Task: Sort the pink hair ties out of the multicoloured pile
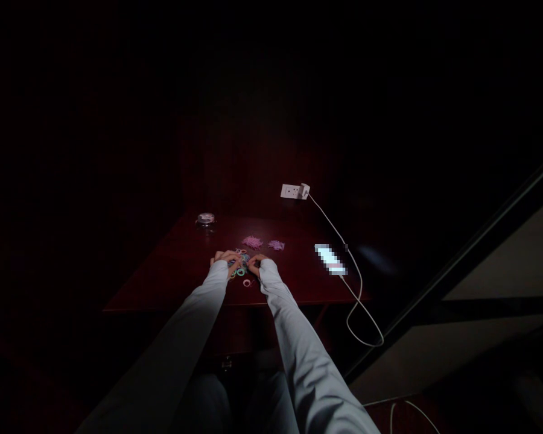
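A loose pile of small coloured hair ties (241,272) lies on the dark red table, with a pink one (247,283) at its near side. My left hand (225,258) is at the left of the pile, its fingers bent and drawn together over the ties. From the right, my right hand (255,261) reaches in with curled fingers against the pile's edge. What either set of fingertips pinches is too small and dark to make out. Just beyond the hands are a heap of pink ties (252,242) and a smaller purple heap (276,245).
A clear round container (206,219) stands at the table's back left. To the right lies a lit phone (330,260), its white cable (361,283) looping over the table edge and up to a charger (304,191) in the wall socket (290,191). The surroundings are very dark.
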`<state>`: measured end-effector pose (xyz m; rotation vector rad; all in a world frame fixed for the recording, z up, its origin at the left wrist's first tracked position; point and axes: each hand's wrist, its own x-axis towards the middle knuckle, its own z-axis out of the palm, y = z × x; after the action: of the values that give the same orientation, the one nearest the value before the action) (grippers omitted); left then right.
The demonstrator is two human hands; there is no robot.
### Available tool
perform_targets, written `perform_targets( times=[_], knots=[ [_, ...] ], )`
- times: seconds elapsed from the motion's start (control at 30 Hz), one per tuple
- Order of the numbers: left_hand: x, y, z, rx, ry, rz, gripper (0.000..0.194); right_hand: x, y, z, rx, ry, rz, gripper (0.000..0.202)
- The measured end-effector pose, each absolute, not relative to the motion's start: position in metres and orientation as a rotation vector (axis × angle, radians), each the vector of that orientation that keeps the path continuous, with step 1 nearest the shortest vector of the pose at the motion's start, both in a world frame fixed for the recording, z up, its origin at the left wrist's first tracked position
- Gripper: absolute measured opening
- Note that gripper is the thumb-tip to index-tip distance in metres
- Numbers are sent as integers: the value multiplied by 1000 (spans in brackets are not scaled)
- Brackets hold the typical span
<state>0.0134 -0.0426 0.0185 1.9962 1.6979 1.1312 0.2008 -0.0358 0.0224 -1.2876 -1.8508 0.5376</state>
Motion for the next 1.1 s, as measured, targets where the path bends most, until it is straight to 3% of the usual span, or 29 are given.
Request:
perform_targets(
  times=[1.1],
  knots=[
    [12, -31, 9, 1916, 1703, 1142, 11, 205, -37, 23, -1276, -1876, 626, 16]
  ],
)
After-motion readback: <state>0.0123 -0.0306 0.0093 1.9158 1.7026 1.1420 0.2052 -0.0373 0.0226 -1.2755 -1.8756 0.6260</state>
